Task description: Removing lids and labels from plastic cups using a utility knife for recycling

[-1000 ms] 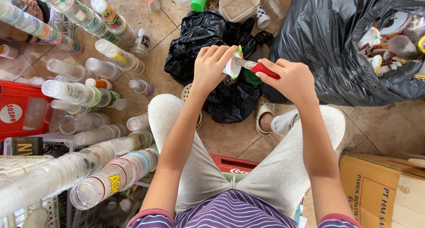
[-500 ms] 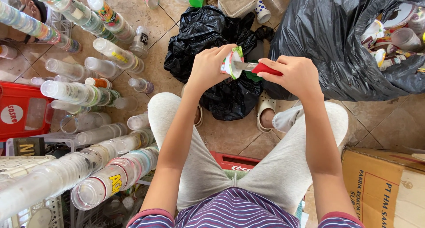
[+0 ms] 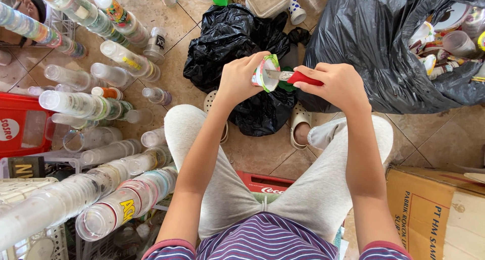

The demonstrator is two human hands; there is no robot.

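Observation:
My left hand (image 3: 241, 80) grips a small plastic cup (image 3: 265, 73) with a green and red rim, its mouth turned toward my right hand. My right hand (image 3: 336, 85) is closed on a red-handled knife (image 3: 302, 78), and the blade (image 3: 275, 75) points into the cup's mouth. Both hands are held above my knees, over a small crumpled black plastic bag (image 3: 237, 42) on the tiled floor.
Long stacks of clear plastic cups (image 3: 81, 106) lie across the left side, by a red crate (image 3: 20, 126). A big black bag (image 3: 399, 42) full of used cups stands at the right. A cardboard box (image 3: 439, 212) is at lower right, with a second red crate (image 3: 262, 181) under me.
The cup has turned in my left hand so its rim faces up more, and the knife blade has gone further into the mouth. Both hands stay in about the same place.

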